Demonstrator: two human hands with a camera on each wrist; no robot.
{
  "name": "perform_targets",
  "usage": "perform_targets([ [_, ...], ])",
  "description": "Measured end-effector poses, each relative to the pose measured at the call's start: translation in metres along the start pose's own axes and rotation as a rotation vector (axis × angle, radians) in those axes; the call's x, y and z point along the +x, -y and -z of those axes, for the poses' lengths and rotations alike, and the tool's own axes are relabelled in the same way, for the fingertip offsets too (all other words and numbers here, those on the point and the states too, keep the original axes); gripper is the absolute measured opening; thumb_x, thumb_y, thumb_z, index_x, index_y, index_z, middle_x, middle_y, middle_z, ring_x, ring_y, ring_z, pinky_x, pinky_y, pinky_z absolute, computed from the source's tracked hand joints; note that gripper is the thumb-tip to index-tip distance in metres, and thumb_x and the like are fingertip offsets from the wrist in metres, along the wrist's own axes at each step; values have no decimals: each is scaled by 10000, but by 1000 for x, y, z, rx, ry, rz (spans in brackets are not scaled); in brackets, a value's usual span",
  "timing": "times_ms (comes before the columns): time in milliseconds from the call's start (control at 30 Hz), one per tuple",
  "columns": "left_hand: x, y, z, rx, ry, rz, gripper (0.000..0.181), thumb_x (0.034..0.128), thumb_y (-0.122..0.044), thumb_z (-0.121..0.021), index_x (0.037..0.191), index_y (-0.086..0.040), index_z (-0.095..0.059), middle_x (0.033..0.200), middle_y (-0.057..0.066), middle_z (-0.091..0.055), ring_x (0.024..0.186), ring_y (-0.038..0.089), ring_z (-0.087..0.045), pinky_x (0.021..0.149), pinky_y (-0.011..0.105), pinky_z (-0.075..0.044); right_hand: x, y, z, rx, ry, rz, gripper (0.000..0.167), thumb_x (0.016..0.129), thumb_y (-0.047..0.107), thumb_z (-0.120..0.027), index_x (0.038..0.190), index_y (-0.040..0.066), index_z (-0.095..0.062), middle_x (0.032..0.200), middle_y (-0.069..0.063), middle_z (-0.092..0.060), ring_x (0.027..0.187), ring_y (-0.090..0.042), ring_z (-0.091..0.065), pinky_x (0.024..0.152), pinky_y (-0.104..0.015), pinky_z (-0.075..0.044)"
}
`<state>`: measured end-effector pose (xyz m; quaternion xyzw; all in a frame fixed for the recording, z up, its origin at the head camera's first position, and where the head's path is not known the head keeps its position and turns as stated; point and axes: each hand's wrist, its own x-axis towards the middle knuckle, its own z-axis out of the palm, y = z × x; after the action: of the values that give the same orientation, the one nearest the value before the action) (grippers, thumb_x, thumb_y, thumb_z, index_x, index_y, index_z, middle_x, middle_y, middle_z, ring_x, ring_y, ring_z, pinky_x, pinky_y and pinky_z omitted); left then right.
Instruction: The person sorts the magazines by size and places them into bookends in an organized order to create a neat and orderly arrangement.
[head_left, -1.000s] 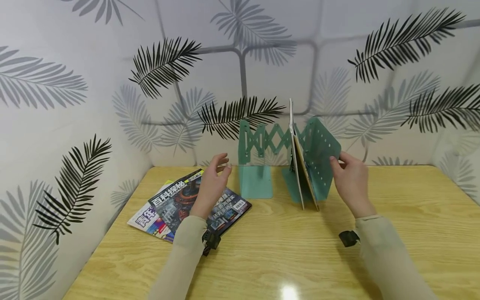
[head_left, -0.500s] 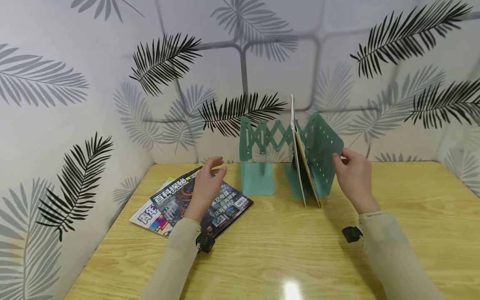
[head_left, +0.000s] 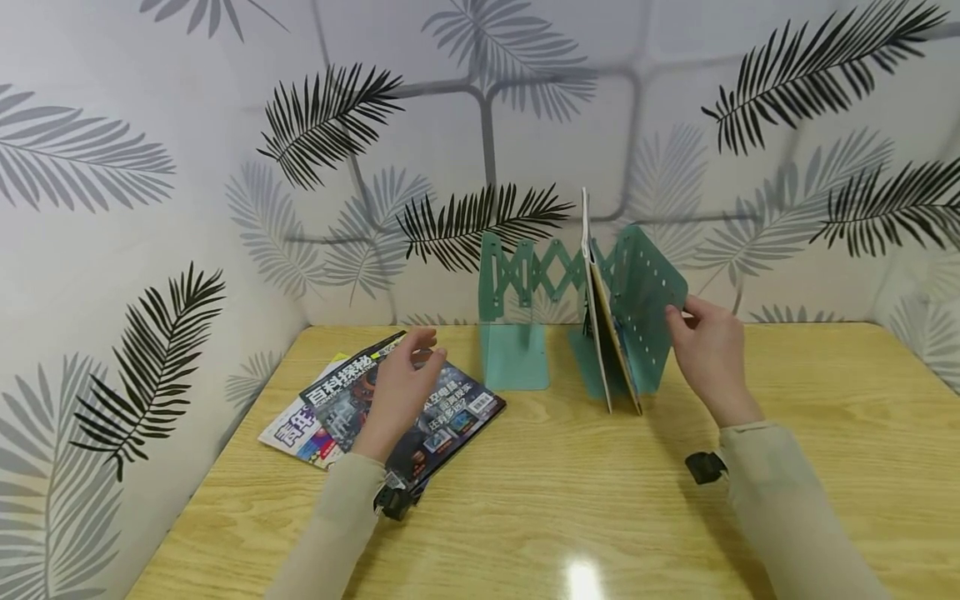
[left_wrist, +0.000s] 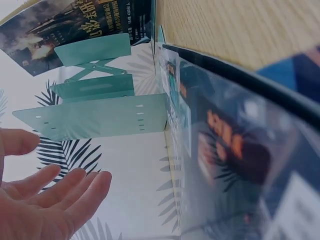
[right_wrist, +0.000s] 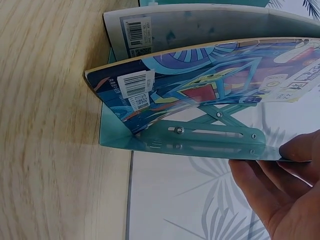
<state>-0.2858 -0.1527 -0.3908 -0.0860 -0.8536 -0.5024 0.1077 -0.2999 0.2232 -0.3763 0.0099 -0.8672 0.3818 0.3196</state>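
My right hand (head_left: 708,354) pinches the outer edge of the right end plate of a green metal expanding bookend (head_left: 648,292), thumb on one face and fingers on the other, as the right wrist view shows. Two thin books lean upright beside that plate: one pale with a white edge (right_wrist: 190,30), one colourful with a barcode (right_wrist: 200,75). My left hand (head_left: 401,392) is above a dark magazine (head_left: 465,412), fingers loosely bent and holding nothing. Under that magazine lies a white and purple one (head_left: 296,429), partly covered.
A lattice (head_left: 555,271) joins the bookend's right part to its left end plate (head_left: 491,279), whose flat base (head_left: 516,362) rests on the wooden table (head_left: 570,483). Behind the table rises a leaf-patterned wall covering (head_left: 675,100).
My left hand has drawn back toward the left and slightly down, further over the magazines. My right hand keeps its pinch on the bookend, and the books stand as before.
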Motion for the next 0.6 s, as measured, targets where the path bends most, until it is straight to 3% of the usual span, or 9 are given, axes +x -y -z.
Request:
perform_targets([
  [67,-3,0,4,4,-14,14,390,1004,-288,-558,1368,-150,-536,1314,41,-570,1138,199,-588,844,424,-532,0,0,1,3,7,-2,277,995,162,-554,1052,-54,-718,1090,-231,-688,862,-369,-695,669,-427,-533],
  [300,-13,2,17,72,-60,59,381,997,-264,-568,1354,-131,-555,1287,75,-596,1117,234,-592,846,442,-526,0,-1,6,11,22,4,279,998,177,-567,1048,-50,-722,1076,-235,-690,820,-352,-697,561,-90,-396],
  [600,-24,10,37,124,-85,129,406,1000,-304,-559,1345,-91,-561,1309,122,-589,1154,294,-576,923,480,-489,0,-2,4,31,39,16,291,998,179,-567,1099,-45,-724,987,-229,-710,683,-297,-693,529,-94,-424],
])
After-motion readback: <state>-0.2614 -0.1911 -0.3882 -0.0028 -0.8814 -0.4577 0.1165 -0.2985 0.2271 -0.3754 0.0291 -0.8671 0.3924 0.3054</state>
